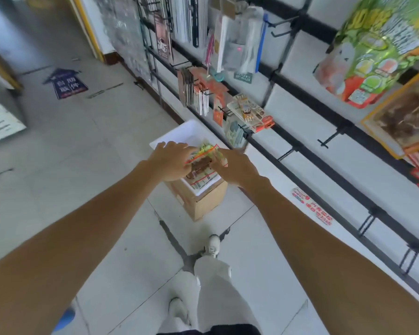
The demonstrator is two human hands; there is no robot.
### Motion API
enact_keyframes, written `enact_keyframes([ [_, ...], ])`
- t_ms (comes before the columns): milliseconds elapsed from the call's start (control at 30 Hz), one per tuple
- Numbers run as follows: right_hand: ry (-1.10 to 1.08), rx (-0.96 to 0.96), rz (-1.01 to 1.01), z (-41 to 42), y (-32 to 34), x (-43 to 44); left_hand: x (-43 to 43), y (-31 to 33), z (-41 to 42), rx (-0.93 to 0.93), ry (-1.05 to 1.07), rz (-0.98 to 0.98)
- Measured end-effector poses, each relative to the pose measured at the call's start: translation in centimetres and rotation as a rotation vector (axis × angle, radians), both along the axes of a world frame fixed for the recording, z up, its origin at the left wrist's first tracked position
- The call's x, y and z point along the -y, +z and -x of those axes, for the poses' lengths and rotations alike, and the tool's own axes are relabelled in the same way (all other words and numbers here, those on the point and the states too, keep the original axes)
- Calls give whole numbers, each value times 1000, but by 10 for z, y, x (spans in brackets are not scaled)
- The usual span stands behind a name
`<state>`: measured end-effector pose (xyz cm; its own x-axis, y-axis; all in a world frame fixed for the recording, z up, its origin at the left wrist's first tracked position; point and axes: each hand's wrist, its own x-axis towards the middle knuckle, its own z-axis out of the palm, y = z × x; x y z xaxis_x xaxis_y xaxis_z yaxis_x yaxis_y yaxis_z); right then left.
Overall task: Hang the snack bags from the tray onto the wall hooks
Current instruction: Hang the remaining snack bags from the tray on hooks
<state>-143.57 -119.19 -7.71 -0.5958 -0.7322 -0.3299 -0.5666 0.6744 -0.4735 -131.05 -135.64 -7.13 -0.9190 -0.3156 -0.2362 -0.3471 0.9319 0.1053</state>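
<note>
Right hand (237, 168): fingers curled round the right edge of a green-and-yellow, red-trimmed plastic snack bag (205, 155), so it has a hold. Left hand (172, 157): fingers fairly straight and spread over the bag's left edge, thumb turned in toward it. Motion blur, so I cannot tell whether it pinches or only steadies.

The snack bag sits between both hands, just above the white shallow tray (179, 131), at or barely off the stack. Likely two hands because the bag is limp and wide, and one hand on each side keeps it flat and keeps the top edge findable for hooking.

More flat packs with red-lined labels (201, 182) lie in the tray under the hands, so the task is not near done. The tray rests on a brown cardboard box (203, 201) on the pale tiled floor, right beside the wall, probably so the stock is within reach of the rack.

The wall carries black metal bars with black wire hooks, and several are bare, e.g. one low hook (326, 140) right of the tray. Already hung: a large green printed bag (377, 44) and, under it, a brown bag with an orange border (406, 117), both upper right.

Step in hand is the pick-up. Next, lift the bag and line its hang hole up with a free hook.
</note>
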Motion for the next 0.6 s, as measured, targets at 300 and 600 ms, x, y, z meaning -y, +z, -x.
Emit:
enact_keyframes([
  [300, -22, 165, -40, 98, -101, 108, 96, -82, 98, 25, 58, -128],
  [600, -287, 602, -183, 128, -187, 152, 158, -178, 134, 123, 122, -284],
])
